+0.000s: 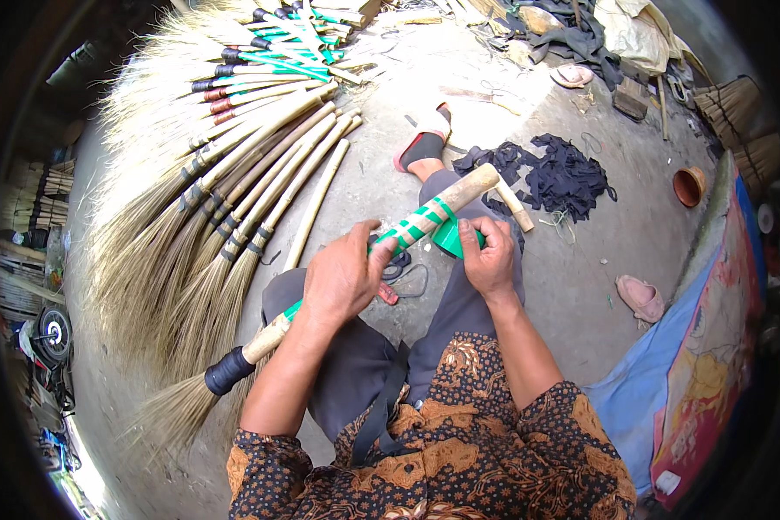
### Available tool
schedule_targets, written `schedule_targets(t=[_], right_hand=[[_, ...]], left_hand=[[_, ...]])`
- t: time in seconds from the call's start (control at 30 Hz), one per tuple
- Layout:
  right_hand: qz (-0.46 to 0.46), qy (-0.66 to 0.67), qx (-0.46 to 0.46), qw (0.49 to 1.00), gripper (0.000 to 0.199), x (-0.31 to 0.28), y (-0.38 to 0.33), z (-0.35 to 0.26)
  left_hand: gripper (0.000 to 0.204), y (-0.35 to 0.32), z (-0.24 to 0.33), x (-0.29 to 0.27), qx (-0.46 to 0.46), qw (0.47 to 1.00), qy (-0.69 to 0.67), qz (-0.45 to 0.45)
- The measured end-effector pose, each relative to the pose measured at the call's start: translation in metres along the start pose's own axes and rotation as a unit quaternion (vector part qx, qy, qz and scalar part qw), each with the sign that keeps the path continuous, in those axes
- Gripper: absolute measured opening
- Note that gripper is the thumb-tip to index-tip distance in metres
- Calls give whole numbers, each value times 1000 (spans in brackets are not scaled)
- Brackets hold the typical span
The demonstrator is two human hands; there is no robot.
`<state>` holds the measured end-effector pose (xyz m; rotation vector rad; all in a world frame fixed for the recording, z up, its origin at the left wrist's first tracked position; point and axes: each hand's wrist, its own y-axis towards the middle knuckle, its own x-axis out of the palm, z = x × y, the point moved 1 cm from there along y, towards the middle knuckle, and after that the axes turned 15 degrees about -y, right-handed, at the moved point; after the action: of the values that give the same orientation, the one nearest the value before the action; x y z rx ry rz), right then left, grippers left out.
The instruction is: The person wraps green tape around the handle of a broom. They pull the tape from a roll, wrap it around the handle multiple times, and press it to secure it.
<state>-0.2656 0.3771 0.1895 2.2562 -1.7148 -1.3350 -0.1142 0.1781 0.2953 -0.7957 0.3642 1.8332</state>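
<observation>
A straw broom [273, 336] lies slantwise across my lap, its bristles [178, 407] at the lower left below a black binding [228, 371]. Green tape [420, 223] winds in a spiral round its pale wooden handle, with bare wood showing between the turns. My left hand [342, 273] is closed round the handle at its middle. In my right hand [491, 260] is a roll of green tape [450, 237], pinched between thumb and fingers close beside the handle. Its free strip seems to run to the handle, though the joining spot is partly hidden.
Several finished-looking brooms [234, 208] fan out on the floor at the left, some with green handles [295, 65]. Beyond my knee lie black cloth strips [568, 178] and a wooden piece [516, 204]. A pink slipper [640, 297], brown pot [689, 186] and blue tarp [646, 373] are at the right.
</observation>
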Motion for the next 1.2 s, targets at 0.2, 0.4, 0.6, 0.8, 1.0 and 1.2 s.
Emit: schedule_targets(t=[0.2, 0.4, 0.6, 0.8, 1.0, 1.2], right_hand=[[3, 51, -10, 999, 28, -3, 1, 0], [-4, 26, -14, 1000, 29, -7, 2, 1], [-5, 20, 2, 1000, 28, -7, 3, 1], [0, 45, 20, 999, 31, -7, 5, 0], [-7, 29, 24, 999, 31, -5, 5, 3], [6, -6, -2, 1000, 31, -8, 5, 12]], left_hand=[[56, -1, -4, 6, -3, 999, 34, -4], [52, 3, -15, 9, 108, 987, 81, 84], [52, -1, -10, 10, 7, 999, 43, -6], [48, 3, -3, 4, -7, 999, 11, -38], [47, 4, 4, 4, 90, 992, 37, 79], [53, 7, -7, 7, -76, 996, 21, -41]])
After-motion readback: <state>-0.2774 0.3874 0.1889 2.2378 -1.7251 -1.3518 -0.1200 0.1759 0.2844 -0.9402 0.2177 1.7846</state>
